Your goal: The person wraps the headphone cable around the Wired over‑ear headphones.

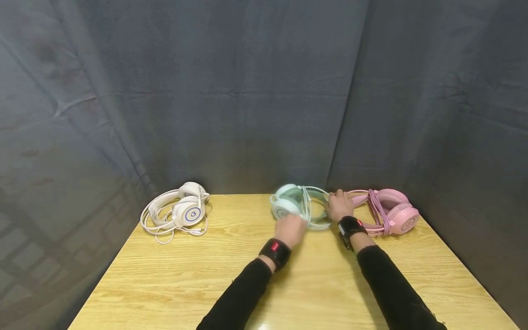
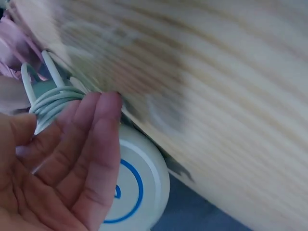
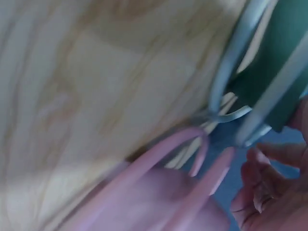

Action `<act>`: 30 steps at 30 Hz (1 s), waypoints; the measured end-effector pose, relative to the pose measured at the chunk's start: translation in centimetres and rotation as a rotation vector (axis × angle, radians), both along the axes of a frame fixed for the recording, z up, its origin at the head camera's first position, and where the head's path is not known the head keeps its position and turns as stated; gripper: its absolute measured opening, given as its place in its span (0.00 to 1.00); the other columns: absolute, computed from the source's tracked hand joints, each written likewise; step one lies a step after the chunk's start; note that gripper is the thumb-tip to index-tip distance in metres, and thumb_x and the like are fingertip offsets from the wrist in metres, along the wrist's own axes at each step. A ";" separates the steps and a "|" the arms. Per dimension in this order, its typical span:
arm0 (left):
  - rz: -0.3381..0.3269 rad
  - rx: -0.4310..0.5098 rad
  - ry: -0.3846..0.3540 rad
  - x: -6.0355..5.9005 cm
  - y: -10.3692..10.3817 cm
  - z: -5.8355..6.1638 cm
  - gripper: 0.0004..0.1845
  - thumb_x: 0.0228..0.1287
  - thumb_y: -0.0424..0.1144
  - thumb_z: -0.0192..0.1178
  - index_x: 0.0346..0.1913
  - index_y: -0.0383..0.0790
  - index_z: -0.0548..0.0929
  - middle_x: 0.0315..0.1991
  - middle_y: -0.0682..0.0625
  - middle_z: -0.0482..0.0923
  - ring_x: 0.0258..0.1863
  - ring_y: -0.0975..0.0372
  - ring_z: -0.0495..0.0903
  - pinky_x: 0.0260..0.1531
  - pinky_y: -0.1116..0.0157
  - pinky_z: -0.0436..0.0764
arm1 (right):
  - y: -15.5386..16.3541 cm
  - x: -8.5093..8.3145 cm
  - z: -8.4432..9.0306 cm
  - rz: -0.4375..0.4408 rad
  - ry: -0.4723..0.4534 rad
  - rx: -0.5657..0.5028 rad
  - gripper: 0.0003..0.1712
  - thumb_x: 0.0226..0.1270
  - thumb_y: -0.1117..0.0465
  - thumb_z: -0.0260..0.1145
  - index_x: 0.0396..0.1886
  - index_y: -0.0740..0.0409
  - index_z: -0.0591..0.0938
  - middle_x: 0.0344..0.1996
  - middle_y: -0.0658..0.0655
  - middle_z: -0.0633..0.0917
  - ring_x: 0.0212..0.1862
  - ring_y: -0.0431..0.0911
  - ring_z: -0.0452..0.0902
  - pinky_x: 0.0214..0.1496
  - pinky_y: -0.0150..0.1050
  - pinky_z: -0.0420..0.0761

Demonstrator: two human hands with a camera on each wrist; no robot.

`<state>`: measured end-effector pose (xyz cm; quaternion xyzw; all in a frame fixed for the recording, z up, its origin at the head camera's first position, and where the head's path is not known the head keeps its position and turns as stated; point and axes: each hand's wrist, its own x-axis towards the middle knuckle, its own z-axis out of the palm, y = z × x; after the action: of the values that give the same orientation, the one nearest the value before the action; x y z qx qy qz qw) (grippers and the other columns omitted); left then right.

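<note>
A mint-green headset [image 1: 299,206] lies at the back of the wooden counter [image 1: 288,284], between a white headset [image 1: 181,213] and a pink headset [image 1: 389,213]. The left hand [image 1: 290,230], fingers [image 2: 98,144] straight, rests against its earcup; the right hand [image 1: 339,205] grips its headband.

Light wood table [image 1: 165,284] w/ dark grey creased cloth backdrop [image 1: 247,91] on all sides.

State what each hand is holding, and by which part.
Both hands are at the mint-green headset. The right hand grips its headband end. The left hand has straight fingers beside the earcup and coiled cable; no hold is visible.
</note>
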<state>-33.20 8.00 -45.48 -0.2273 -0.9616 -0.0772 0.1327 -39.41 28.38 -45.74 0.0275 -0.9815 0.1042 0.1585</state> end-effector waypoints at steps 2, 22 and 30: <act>-0.036 -0.029 0.000 0.0 -0.7 0.0 0.10 0.70 0.48 0.56 0.34 0.54 0.86 0.23 0.56 0.79 0.18 0.66 0.73 0.14 0.71 0.68 | -0.3 0.2 0.1 0.018 0.041 -0.029 0.23 0.63 0.59 0.65 0.52 0.72 0.78 0.48 0.73 0.75 0.52 0.69 0.70 0.51 0.64 0.73; 0.051 0.134 0.007 0.4 -11.5 1.8 0.21 0.68 0.46 0.60 0.17 0.47 0.71 0.14 0.56 0.67 0.15 0.63 0.67 0.15 0.67 0.65 | -2.1 7.0 1.0 0.157 -0.048 -0.467 0.25 0.73 0.57 0.57 0.63 0.67 0.74 0.59 0.69 0.79 0.55 0.63 0.78 0.61 0.61 0.73; 0.121 0.246 0.014 1.4 -16.4 1.4 0.11 0.67 0.45 0.62 0.30 0.43 0.84 0.18 0.54 0.74 0.16 0.65 0.67 0.15 0.67 0.63 | -2.3 7.7 1.7 0.173 -0.068 -0.455 0.26 0.73 0.55 0.58 0.65 0.65 0.72 0.61 0.67 0.78 0.61 0.64 0.75 0.65 0.62 0.69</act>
<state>-31.75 -8.42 -44.08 -0.1512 -0.9560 -0.1846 0.1708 -31.73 26.04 -44.01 0.0716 -0.9315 0.3365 0.1178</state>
